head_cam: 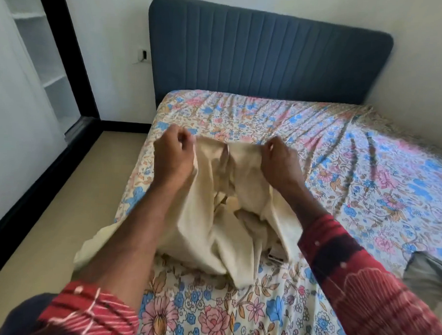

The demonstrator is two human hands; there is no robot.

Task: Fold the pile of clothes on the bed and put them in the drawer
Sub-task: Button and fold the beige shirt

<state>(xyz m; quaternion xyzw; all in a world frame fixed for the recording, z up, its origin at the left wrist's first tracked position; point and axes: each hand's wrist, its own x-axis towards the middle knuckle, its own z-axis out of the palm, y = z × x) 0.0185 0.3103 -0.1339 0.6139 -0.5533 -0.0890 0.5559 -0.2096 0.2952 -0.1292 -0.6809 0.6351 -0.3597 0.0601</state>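
So both hands are gripping the top edge of a cream garment (pixel 213 192), left hand (pixel 173 152) on one corner and right hand (pixel 278 159) on the other, fingers curled tight into the cloth on each side. The piece is hanging between them and bunching down onto the bed (pixel 366 173), near the left edge of the floral sheet, with one tail trailing off toward the floor side.

Looks to me like the spreading-out step before the first fold. My take: keep the two hands level and pull them apart a bit so that top edge is going taut, because right now the middle is sagging and crumpling. Then lay it flat away from the mattress edge, otherwise that trailing end is probably sliding off. Smoothing the lumpy middle first is going to make the folds way neater.

There's something grey (pixel 428 272) at the right edge, maybe another piece of clothing, can't tell. No drawer showing in this view
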